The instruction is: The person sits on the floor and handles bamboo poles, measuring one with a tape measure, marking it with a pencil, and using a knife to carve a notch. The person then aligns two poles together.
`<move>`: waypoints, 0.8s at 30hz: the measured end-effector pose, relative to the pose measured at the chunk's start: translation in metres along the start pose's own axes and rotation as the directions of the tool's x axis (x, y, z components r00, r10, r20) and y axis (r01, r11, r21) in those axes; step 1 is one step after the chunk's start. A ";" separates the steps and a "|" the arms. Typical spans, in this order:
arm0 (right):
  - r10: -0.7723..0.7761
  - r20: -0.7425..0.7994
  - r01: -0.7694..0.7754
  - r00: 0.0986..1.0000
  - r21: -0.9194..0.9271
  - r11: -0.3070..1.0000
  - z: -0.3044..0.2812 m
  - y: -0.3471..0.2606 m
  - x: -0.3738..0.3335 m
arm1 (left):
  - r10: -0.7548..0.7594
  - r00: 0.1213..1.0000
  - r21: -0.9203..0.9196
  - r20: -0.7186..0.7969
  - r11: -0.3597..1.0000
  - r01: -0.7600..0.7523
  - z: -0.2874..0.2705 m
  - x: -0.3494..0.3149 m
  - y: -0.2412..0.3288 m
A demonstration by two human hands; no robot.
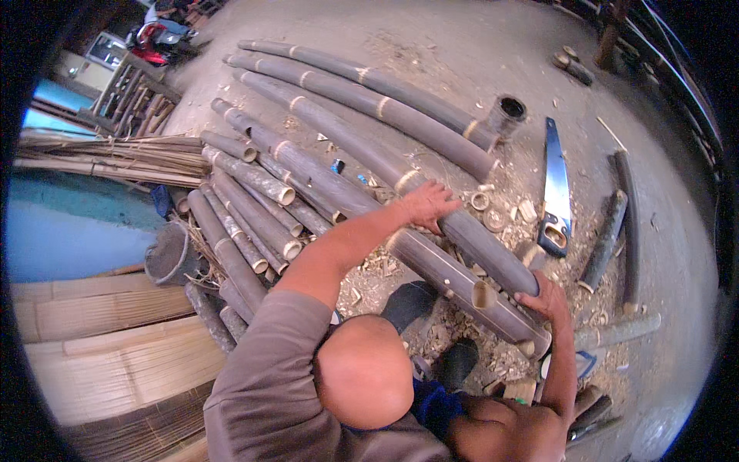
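A long dark bamboo pole point(485, 245) slants from the far left toward me on the right. My left hand point(429, 206) is laid over its top near a pale node ring, with the fingers curled round it. At the pole's near end, my right hand point(545, 299) grips the rim, thumb on top. Alongside, closer to me, lies a second bamboo pole point(431, 266) with a round opening cut in its upper side. Whether the two poles touch is hard to tell. The palm sides of both hands are hidden.
A handsaw point(556, 181) lies on the floor at the right, near loose bamboo pieces point(604, 242). More long poles point(369, 96) stretch across the far side. Cut bamboo lengths point(246, 204) are piled at the left beside a grey bucket point(171, 258). Wood chips point(439, 335) litter the ground.
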State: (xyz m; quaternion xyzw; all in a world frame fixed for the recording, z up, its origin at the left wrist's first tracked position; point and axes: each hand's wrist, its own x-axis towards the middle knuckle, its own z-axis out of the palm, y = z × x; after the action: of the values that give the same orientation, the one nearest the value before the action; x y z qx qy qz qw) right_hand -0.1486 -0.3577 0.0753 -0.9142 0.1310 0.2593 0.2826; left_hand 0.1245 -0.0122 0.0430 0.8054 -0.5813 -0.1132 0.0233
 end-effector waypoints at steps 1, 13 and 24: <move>0.024 -0.002 -0.024 1.000 -0.007 1.000 -0.004 0.000 -0.003 | 0.041 0.999 -0.022 0.023 0.999 -0.041 -0.001 0.008 -0.005; 0.615 -0.567 -0.041 0.548 0.716 0.697 0.141 0.072 -0.120 | 0.008 0.994 -0.071 0.113 0.997 0.000 -0.015 0.030 0.002; 0.654 -0.513 0.109 0.556 0.825 0.554 0.133 0.029 -0.107 | -0.044 0.963 -0.124 0.265 0.989 0.079 -0.025 0.039 0.012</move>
State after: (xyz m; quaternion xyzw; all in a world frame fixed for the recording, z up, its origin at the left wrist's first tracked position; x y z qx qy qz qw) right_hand -0.3024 -0.2937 0.0273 -0.6666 0.4995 -0.2070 0.5130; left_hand 0.1299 -0.0550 0.0635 0.7978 -0.5450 -0.2579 -0.0034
